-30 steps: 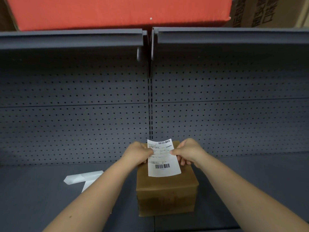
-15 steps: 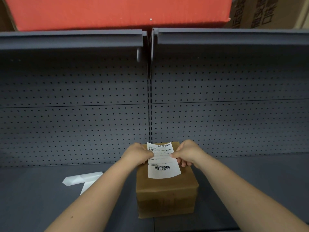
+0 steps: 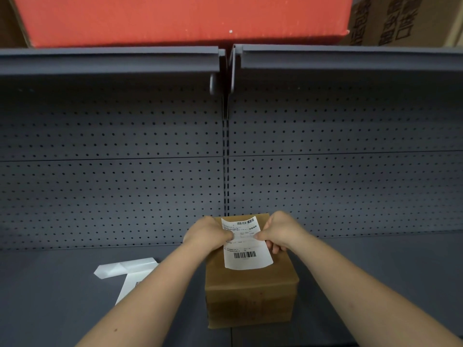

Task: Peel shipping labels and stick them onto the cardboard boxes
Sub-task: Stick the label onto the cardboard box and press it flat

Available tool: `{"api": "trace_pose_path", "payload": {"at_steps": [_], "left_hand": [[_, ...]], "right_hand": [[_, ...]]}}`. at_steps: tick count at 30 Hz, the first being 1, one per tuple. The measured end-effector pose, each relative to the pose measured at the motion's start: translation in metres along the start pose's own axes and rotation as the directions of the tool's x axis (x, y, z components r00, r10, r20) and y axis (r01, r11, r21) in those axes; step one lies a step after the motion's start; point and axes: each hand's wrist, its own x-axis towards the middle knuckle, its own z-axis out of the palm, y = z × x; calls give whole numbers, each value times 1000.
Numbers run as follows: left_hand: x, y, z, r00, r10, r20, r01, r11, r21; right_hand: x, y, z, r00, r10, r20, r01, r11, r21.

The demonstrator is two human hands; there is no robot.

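A small brown cardboard box [image 3: 250,296] stands on the grey shelf, low in the middle of the view. Over its top I hold a white shipping label [image 3: 246,256] with two barcodes. My left hand [image 3: 208,232] pinches the label's left edge and my right hand [image 3: 278,232] pinches its right edge. The label's lower end lies close over the box top; whether it touches is unclear.
A white strip of backing paper [image 3: 125,267] and another label sheet [image 3: 130,286] lie on the shelf [image 3: 62,296] to the left, partly under my left forearm. A perforated grey back panel rises behind. A red box [image 3: 185,18] sits on the upper shelf.
Both hands have lowered the label a little toward the box top. The box and the papers on the left have stayed put.
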Motion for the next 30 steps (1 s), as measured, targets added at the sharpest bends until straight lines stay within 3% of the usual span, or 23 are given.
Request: {"api": "trace_pose_path", "payload": {"at_steps": [6,11,13,16,18,20,23,30], "left_hand": [[-4,2,2,999,38,-38,-36,998,51],[-7,-5,-7,993,92,-70,-93,996,-5],[-9,-13,-8,978,172,-115,-181,981,-75],[-15,-23,-1,897,414,-154,-434,891,-136],[-20,-25,5,801,586,-121,-596,799,-76],[-22,-26,11,735,672,-84,-676,737,-13],[-22,-29,16,727,681,-88,-681,731,29],[-18,-47,-1,723,690,-47,-685,723,87]], "right_hand": [[1,1,3,999,-43,-18,42,998,-56],[1,6,-2,998,-45,-39,43,998,-41],[0,11,-2,987,-114,-113,113,994,-13],[-3,19,6,900,-385,-206,403,914,49],[-4,22,14,823,-555,-121,563,826,38],[-4,22,20,781,-623,-40,624,782,9],[-3,26,24,758,-652,-25,650,757,-67],[-6,40,15,791,-611,-25,601,785,-153]]}}
